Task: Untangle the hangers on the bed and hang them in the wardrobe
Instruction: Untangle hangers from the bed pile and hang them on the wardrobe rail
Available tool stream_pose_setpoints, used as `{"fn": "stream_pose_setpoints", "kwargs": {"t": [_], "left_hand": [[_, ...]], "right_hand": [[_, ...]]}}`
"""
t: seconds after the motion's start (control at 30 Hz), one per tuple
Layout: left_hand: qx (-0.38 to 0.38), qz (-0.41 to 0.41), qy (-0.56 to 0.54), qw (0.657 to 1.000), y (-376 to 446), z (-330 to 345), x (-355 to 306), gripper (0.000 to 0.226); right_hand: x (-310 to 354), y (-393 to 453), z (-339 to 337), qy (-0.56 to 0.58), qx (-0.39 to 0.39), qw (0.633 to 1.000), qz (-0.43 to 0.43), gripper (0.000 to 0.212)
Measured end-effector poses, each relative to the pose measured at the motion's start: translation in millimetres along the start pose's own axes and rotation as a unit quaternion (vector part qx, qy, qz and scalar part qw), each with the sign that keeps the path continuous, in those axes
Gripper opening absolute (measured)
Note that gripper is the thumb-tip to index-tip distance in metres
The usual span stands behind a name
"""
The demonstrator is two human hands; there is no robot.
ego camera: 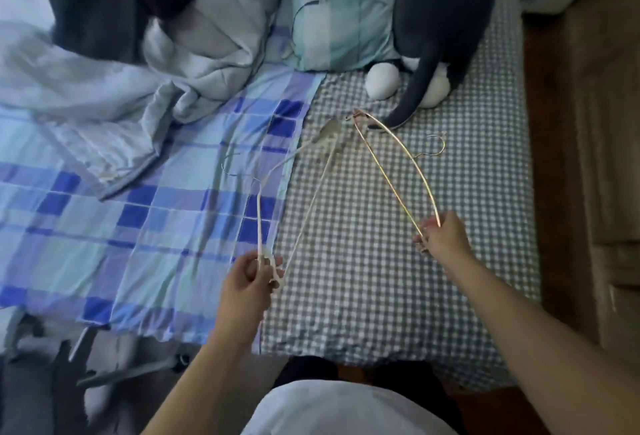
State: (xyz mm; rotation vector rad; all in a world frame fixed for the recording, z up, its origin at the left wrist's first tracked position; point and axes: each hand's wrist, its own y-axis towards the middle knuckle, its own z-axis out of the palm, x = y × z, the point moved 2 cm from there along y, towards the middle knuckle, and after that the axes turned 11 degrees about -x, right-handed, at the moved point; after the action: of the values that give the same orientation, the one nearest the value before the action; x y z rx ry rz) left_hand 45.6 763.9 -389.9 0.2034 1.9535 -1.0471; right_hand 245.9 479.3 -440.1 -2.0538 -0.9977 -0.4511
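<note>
White hanger (304,199), gold hanger (398,171), grey-checked sheet (415,278).

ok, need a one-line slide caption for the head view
Left hand holds a white hanger, right hand a gold wire hanger, apart over the checked bed sheet.

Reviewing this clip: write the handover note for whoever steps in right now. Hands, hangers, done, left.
Left hand grips one end of the white hanger.
Right hand grips one end of the gold hanger.
Both hangers are lifted over the checked sheet of the bed, far ends close together near the grey plush toy; blur hides whether they are hooked together there.
Done: both hangers picked up, one per hand.
Left: confirm they are free of each other, then hang them in the wardrobe, which is not in view.
</note>
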Motion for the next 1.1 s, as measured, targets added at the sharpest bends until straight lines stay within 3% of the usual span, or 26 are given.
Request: {"fn": "stream_pose_setpoints", "kwargs": {"t": [0.1, 0.2, 0.33, 0.43, 0.53, 0.67, 0.97, 1.1], "left_hand": [[0.097, 0.050, -0.011, 0.994, -17.9, 33.6, -70.0, 0.014], [0.216, 0.110, 0.001, 0.970, -44.9, 83.4, -130.3, 0.010], [0.410, 0.135, -0.009, 0.902, -149.9, 161.4, -183.1, 0.014], [0.506, 0.219, 0.020, 0.834, -255.4, 202.7, -202.5, 0.018], [0.557, 0.274, 0.035, 0.783, -354.4, 226.1, -208.1, 0.023], [0.611, 0.311, 0.043, 0.727, -454.5, 252.7, -198.1, 0.020], [0.668, 0.249, 0.054, 0.699, -633.3, 320.9, -134.2, 0.020], [0.719, 0.304, 0.072, 0.621, -693.4, 340.9, -133.5, 0.013]], "right_hand": [[5.1, -54.0, -67.1, 0.139, -0.039, 0.989, 0.014, 0.003], [15.3, -99.0, -129.3, 0.267, -0.066, 0.961, 0.013, 0.011], [24.2, -171.1, -220.4, 0.431, -0.141, 0.891, -0.012, 0.012], [24.4, -209.0, -295.6, 0.487, -0.231, 0.840, -0.066, 0.010], [7.3, -239.6, -375.4, 0.524, -0.330, 0.777, -0.111, 0.018], [-33.3, -273.3, -470.5, 0.557, -0.393, 0.718, -0.142, 0.020], [-136.0, -336.2, -635.9, 0.535, -0.443, 0.692, -0.196, 0.024], [-161.4, -350.2, -695.9, 0.553, -0.447, 0.676, -0.194, 0.025]]}}
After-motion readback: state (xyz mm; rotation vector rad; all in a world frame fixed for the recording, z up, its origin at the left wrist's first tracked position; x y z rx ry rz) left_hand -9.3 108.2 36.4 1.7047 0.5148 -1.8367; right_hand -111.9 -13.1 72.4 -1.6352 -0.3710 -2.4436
